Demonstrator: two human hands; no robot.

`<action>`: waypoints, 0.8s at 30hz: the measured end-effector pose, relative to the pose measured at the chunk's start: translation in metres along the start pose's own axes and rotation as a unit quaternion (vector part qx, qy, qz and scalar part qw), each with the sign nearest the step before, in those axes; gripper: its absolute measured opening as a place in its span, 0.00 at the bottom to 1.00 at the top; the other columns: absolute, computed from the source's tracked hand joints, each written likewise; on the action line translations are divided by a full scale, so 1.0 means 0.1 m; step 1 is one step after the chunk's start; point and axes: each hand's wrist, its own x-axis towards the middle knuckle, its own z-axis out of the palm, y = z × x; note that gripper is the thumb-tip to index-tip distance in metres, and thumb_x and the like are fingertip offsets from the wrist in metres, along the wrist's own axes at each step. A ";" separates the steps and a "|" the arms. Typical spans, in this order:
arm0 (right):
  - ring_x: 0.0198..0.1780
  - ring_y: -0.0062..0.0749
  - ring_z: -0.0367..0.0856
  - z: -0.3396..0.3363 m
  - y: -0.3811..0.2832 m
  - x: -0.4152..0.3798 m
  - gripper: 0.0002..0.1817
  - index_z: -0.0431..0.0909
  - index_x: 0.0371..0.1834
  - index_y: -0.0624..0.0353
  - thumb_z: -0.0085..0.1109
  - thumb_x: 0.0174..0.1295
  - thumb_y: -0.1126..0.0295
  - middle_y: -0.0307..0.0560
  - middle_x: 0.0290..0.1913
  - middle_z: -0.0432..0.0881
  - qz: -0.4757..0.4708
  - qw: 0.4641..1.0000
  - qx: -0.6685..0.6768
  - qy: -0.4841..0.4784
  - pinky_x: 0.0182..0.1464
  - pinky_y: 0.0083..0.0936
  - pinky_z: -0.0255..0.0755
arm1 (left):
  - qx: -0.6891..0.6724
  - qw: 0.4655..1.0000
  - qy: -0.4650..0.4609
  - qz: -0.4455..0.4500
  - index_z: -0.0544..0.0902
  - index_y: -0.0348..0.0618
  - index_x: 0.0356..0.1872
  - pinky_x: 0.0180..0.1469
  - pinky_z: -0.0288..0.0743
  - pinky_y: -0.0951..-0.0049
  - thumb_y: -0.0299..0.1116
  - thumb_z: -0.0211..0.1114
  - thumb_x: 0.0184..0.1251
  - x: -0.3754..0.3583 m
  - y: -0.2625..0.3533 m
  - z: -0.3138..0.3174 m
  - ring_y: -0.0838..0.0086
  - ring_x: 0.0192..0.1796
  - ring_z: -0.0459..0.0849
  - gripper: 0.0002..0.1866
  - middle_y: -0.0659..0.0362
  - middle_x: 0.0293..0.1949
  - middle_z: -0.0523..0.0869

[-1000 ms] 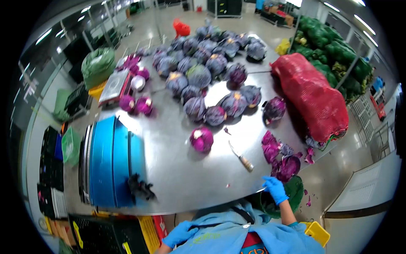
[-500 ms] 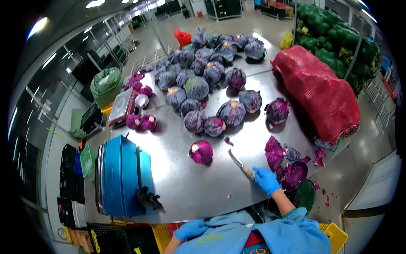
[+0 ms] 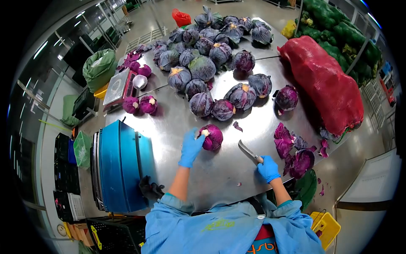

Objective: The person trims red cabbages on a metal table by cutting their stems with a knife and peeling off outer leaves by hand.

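Observation:
My left hand [image 3: 192,148], in a blue glove, is against the left side of a trimmed purple cabbage [image 3: 212,137] near the front of the metal table [image 3: 211,182]; its fingers are spread around the pale stem end. In my right hand [image 3: 268,169], also gloved, is the handle of a knife [image 3: 249,151], its curved blade pointing up and left over the tabletop. A small purple leaf scrap [image 3: 237,126] lies beyond the knife. To the right of the knife are loose purple outer leaves [image 3: 301,163].
Several untrimmed cabbages [image 3: 203,68] fill the table's far middle. A red mesh sack [image 3: 323,80] lies along the right edge. On the left are a scale [image 3: 117,88], trimmed cabbages [image 3: 148,104], blue crates [image 3: 120,165] and a dark glove [image 3: 151,188].
My left hand has risen from beside the apron at the table's front edge and reached the trimmed cabbage. My right hand still holds the knife. The camera view has shifted slightly.

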 end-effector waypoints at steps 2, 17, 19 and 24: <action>0.43 0.59 0.83 0.01 0.04 -0.03 0.21 0.77 0.53 0.58 0.56 0.63 0.56 0.64 0.41 0.83 0.071 0.996 0.045 -0.025 0.48 0.45 0.76 | 0.070 0.997 -0.014 0.005 0.69 0.27 0.66 0.65 0.69 0.58 0.54 0.76 0.50 0.09 0.04 0.01 0.49 0.62 0.76 0.49 0.37 0.59 0.76; 0.64 0.48 0.73 -0.90 0.36 1.06 0.14 0.80 0.49 0.45 0.62 0.59 0.67 0.45 0.59 0.79 -0.134 0.975 -0.134 0.118 0.67 0.52 0.58 | -0.017 0.989 -0.101 0.106 0.65 0.34 0.67 0.66 0.68 0.56 0.50 0.86 0.32 -0.28 -0.02 0.64 0.50 0.63 0.72 0.58 0.43 0.61 0.70; 0.70 0.49 0.67 -0.90 0.43 1.10 0.16 0.80 0.52 0.39 0.61 0.60 0.64 0.41 0.65 0.76 -0.089 0.971 -0.203 0.091 0.73 0.62 0.44 | -0.027 0.983 -0.156 0.089 0.60 0.33 0.70 0.69 0.66 0.58 0.48 0.87 0.33 -0.52 0.19 0.77 0.53 0.65 0.70 0.62 0.44 0.63 0.66; 0.73 0.45 0.62 -0.79 0.90 0.48 0.21 0.79 0.59 0.33 0.62 0.59 0.59 0.38 0.70 0.71 0.016 0.981 -0.155 0.113 0.73 0.69 0.35 | 0.098 0.974 -0.148 0.139 0.54 0.35 0.74 0.69 0.63 0.54 0.51 0.84 0.37 -1.05 0.64 1.07 0.45 0.67 0.65 0.65 0.38 0.64 0.65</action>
